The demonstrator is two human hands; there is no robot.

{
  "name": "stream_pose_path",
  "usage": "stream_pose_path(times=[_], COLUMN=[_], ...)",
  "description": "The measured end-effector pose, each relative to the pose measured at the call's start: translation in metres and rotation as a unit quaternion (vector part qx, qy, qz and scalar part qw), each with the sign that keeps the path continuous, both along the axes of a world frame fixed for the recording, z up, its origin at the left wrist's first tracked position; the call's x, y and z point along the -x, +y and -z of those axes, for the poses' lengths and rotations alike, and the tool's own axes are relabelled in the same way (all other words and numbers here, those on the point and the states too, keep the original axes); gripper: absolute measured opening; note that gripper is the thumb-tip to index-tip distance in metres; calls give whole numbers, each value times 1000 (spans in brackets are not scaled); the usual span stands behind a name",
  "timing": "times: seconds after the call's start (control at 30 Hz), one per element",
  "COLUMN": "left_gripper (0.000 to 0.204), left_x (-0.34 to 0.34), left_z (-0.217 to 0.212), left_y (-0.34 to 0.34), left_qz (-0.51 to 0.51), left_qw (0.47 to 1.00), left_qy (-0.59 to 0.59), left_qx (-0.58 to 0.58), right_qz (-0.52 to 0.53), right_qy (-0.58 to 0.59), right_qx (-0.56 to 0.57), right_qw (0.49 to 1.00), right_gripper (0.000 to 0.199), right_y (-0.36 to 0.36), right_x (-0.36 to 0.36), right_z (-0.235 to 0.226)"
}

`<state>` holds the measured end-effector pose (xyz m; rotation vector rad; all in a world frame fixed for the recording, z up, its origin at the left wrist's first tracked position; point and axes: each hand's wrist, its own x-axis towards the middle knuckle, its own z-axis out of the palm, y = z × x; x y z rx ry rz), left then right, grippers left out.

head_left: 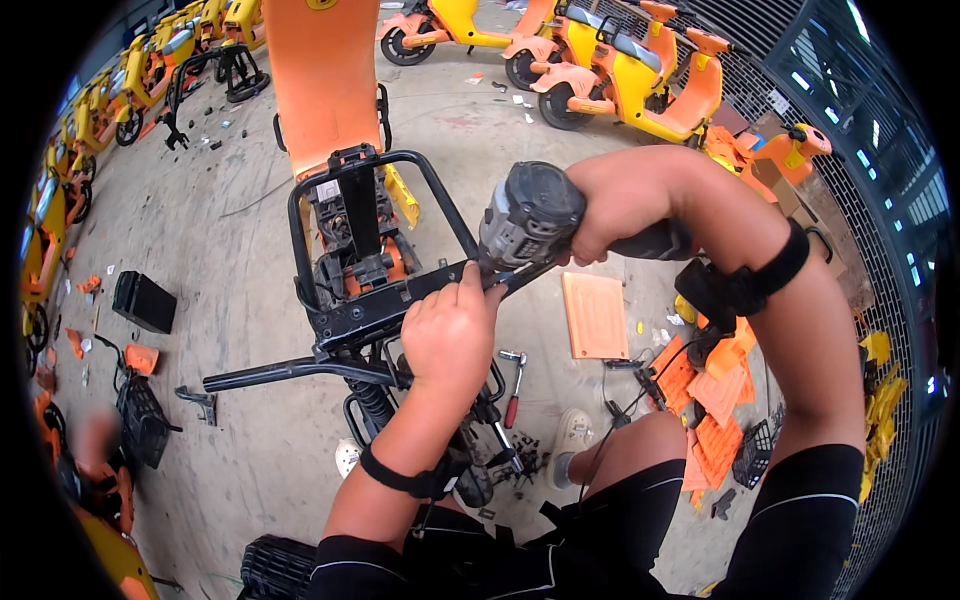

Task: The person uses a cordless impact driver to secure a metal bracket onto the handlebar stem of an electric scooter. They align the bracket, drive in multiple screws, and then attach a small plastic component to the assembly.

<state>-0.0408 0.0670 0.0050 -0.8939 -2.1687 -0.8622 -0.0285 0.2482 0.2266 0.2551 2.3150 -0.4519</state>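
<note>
A grey and black cordless power driver (533,215) is gripped in my right hand (625,200), its nose over the right end of a black metal crossbar (375,312). My left hand (448,325) is closed at that same end, index finger and thumb beside the driver's nose. Whatever lies between those fingertips is hidden. The crossbar belongs to a stripped scooter, with a black tube loop (430,175) and exposed wiring (340,225) beyond it. A long orange body panel (325,80) rises at the scooter's far end.
Around the scooter lie a black battery box (145,302), a red-handled ratchet (514,388), a flat orange panel (595,315) and stacked orange pieces (715,440). Yellow and orange scooters (640,75) stand at the back right, with more along the left. A person's blurred part shows at lower left.
</note>
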Motion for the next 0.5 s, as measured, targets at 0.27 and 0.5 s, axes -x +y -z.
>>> stream_pose_path(times=[0.27,0.5], left_gripper=[35,40], left_x=[-6,-10], left_z=[-11,-5], left_y=[-24,-23], left_qz=[-3,-9], left_qw=[997,996], left_qy=[-67,-53], left_qx=[38,77], right_qz=[220,296], right_qy=[453,570], right_qx=[381,433], right_qw=[775,632], right_gripper=[48,48], right_y=[13,3], right_x=[-108,-122], right_z=[69,179])
